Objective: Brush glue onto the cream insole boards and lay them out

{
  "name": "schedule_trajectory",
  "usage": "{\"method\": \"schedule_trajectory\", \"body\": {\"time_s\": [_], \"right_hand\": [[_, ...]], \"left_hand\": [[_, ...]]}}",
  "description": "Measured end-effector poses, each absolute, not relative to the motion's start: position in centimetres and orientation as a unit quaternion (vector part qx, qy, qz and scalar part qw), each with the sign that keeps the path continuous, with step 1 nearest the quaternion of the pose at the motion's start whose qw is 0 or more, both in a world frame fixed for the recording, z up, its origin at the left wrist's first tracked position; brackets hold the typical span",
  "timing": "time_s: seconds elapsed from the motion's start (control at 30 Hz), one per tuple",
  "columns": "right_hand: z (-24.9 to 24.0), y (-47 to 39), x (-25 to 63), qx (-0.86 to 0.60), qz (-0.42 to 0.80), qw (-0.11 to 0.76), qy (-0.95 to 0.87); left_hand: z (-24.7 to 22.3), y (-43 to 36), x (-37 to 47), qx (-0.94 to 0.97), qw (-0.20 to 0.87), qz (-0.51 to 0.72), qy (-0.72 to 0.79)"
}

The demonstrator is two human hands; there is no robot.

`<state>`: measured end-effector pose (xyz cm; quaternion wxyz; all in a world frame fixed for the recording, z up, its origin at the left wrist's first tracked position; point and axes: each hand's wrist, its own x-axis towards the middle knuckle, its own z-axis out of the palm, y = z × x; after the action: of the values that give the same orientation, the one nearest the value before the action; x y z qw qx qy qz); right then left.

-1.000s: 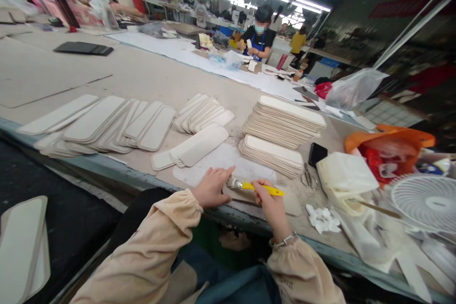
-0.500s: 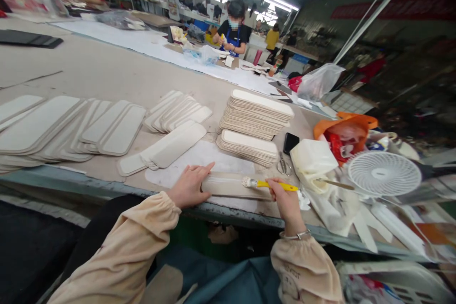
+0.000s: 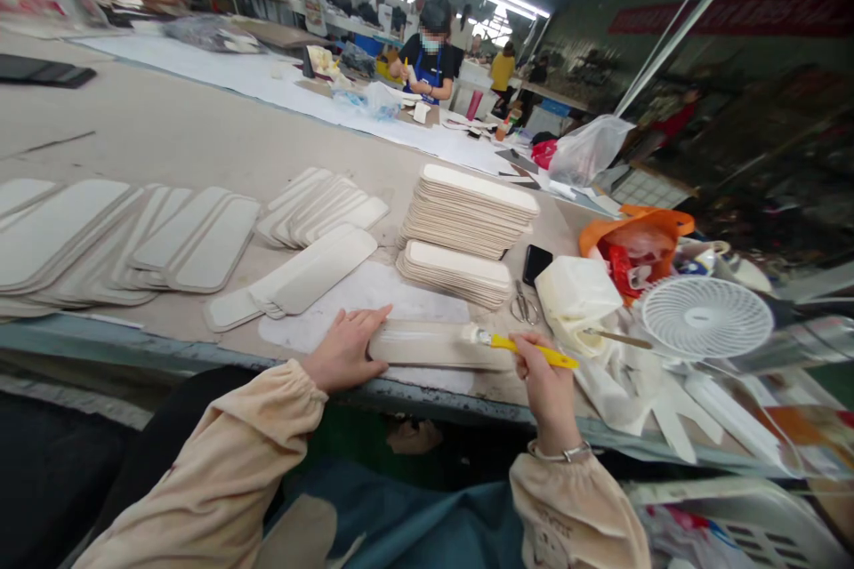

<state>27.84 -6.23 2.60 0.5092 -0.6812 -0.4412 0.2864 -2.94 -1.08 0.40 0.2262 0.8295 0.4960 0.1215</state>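
A long beige panel (image 3: 427, 349) lies near the table's front edge, with a wet white streak along its upper side. Resting at the panel's left end is my left hand (image 3: 345, 350), thumb and fingers spread and stretched out. My right hand (image 3: 545, 378) is closed around the yellow handle of a brush (image 3: 503, 342). The brush's white-smeared bristles touch the panel right of its middle. Under and behind the panel is a pale paper sheet (image 3: 286, 331). A few loose panels (image 3: 326, 271) overlap just beyond my left hand.
Two neat panel stacks (image 3: 467, 204) stand behind the work, with fanned panels (image 3: 220, 240) to the left. At right are a black phone (image 3: 536, 264), scissors (image 3: 524, 306), a white container (image 3: 579, 289), an orange bag (image 3: 593, 236) and a white fan (image 3: 707, 317). A masked person (image 3: 431, 62) works across the table.
The brush has slid a little to the right along the panel with my right hand. My left hand stays at the panel's left end. The whole view has shifted slightly.
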Motion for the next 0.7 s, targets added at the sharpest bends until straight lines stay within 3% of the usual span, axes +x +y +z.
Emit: {"method": "schedule_trajectory", "body": {"time_s": [0.1,0.23,0.47,0.7], "right_hand": [[2.1,-5.9,24.1,-0.602,0.415,0.523,-0.438],[1.7,-5.2,19.4,-0.559,0.49,0.476,-0.47],[2.1,-4.4,19.0,-0.627,0.455,0.39,-0.498],[2.3,-4.9,25.1,-0.684,0.394,0.407,-0.46]], "left_hand": [[0.5,-1.1,-3.0,0.829,0.238,0.12,0.492],[0.5,-1.1,-3.0,0.824,0.249,0.117,0.495],[0.3,-1.1,-3.0,0.828,0.24,0.122,0.491],[0.5,-1.1,-2.8,0.83,0.235,0.109,0.494]]}}
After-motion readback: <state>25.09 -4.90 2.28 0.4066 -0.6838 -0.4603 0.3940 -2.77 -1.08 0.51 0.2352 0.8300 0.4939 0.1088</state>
